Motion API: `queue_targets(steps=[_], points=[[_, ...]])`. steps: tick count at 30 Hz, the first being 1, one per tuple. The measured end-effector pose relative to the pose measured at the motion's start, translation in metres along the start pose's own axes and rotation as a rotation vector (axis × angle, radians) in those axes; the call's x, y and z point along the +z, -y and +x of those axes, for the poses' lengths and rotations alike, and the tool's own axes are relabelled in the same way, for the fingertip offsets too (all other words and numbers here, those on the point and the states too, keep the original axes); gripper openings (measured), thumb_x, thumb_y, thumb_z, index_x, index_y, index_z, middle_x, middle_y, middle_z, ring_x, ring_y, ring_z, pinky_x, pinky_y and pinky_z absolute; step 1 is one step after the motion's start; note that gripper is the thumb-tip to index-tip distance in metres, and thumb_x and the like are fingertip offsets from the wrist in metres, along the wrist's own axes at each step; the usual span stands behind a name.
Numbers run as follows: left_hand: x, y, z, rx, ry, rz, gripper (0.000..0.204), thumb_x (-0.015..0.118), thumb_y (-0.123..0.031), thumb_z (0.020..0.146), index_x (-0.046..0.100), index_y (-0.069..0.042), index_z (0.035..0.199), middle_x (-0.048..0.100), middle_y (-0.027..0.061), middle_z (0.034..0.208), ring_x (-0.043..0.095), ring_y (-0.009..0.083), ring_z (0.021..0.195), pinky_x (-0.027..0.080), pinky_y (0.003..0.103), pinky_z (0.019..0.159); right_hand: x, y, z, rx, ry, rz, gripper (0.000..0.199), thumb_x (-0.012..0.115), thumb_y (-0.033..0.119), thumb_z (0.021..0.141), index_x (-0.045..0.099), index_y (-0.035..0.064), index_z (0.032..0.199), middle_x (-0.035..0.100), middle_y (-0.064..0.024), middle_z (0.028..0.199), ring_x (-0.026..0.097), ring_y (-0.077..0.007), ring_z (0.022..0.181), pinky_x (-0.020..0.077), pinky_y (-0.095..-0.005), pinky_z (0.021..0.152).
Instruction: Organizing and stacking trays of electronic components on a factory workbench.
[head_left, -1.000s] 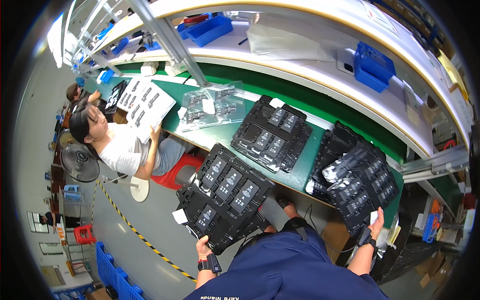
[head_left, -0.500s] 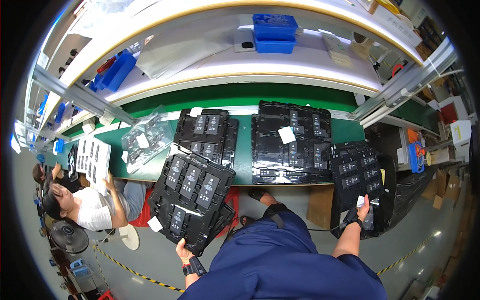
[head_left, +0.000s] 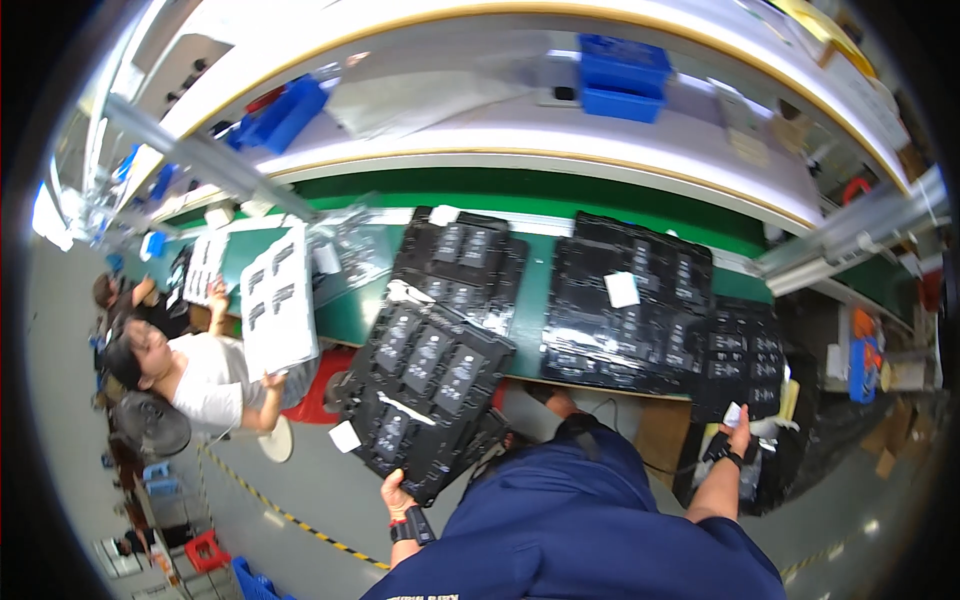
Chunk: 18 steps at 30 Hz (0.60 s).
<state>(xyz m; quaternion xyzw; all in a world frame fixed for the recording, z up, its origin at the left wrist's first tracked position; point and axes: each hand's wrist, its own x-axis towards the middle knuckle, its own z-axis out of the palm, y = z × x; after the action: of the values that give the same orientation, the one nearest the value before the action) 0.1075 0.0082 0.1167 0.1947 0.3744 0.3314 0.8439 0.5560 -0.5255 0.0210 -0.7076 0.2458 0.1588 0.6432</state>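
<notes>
My left hand [head_left: 397, 492] is closed on the near edge of a black plastic tray [head_left: 432, 470] with several flat black batteries [head_left: 422, 360] in its pockets. The tray tilts in front of the green table; other black trays show beneath it. A white paper slip [head_left: 344, 436] sticks out at its left corner. My right hand [head_left: 736, 437] grips the lower edge of another black tray [head_left: 712, 402], which also bears batteries and hangs at the table's right end. By the thumb is a small white slip [head_left: 732, 414]. The fingers under both trays are partly hidden.
On the green table [head_left: 527, 300] lie stacked black trays [head_left: 600, 372] and, behind my left tray, another stack [head_left: 412, 262]. A co-worker [head_left: 205, 380] holds white trays [head_left: 295, 345] at the left. A black bag [head_left: 815, 440] stands at the right, a shelf [head_left: 450, 160] above.
The view has swung left, so the table appears farther right. My right tray has come closer to the table stack. The co-worker's white trays are now apart, one held nearer me.
</notes>
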Motion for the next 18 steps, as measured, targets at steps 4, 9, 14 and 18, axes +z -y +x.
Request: queue_targets(steps=[4, 9, 14, 18], points=[[0.003, 0.007, -0.02, -0.023, 0.011, -0.107, 0.049, 0.06, -0.009, 0.067, 0.051, 0.002, 0.114, 0.058, 0.0152, 0.109, 0.057, 0.0313, 0.097, 0.046, 0.043, 0.087, 0.018, 0.019, -0.008, 0.145, 0.035, 0.196, 0.041, 0.055, 0.054, 0.078, 0.057, 0.0125, 0.081, 0.058, -0.0001, 0.065, 0.054, -0.0136, 0.05, 0.0473, -0.0263, 0.045], [-0.017, 0.014, -0.036, -0.016, -0.03, -0.185, 0.048, 0.059, -0.006, 0.068, 0.05, 0.002, 0.114, 0.058, 0.0162, 0.108, 0.057, 0.0317, 0.097, 0.046, 0.043, 0.087, 0.039, 0.059, -0.028, 0.531, 0.077, 0.002, 0.068, 0.055, 0.072, 0.062, 0.055, 0.0051, 0.077, 0.057, -0.0133, 0.062, 0.055, -0.0249, 0.048, 0.0475, -0.0369, 0.044], [0.002, 0.019, -0.046, 0.058, -0.125, -0.154, 0.042, 0.06, -0.011, 0.067, 0.055, 0.002, 0.107, 0.061, 0.0162, 0.101, 0.06, 0.031, 0.091, 0.048, 0.044, 0.083, 0.025, 0.092, -0.018, 0.617, 0.254, -0.396, 0.109, 0.046, 0.086, 0.051, 0.048, -0.0173, 0.088, 0.056, -0.026, 0.065, 0.056, -0.0321, 0.051, 0.047, -0.0382, 0.047], [0.015, 0.028, -0.048, 0.078, -0.192, -0.176, 0.044, 0.062, -0.013, 0.066, 0.055, 0.002, 0.107, 0.062, 0.0136, 0.098, 0.061, 0.0298, 0.086, 0.049, 0.041, 0.082, -0.019, 0.098, 0.016, 0.523, 0.104, -0.879, 0.097, 0.042, 0.076, 0.067, 0.048, -0.0097, 0.113, 0.057, -0.0293, 0.083, 0.058, -0.033, 0.059, 0.0469, -0.0391, 0.055]])
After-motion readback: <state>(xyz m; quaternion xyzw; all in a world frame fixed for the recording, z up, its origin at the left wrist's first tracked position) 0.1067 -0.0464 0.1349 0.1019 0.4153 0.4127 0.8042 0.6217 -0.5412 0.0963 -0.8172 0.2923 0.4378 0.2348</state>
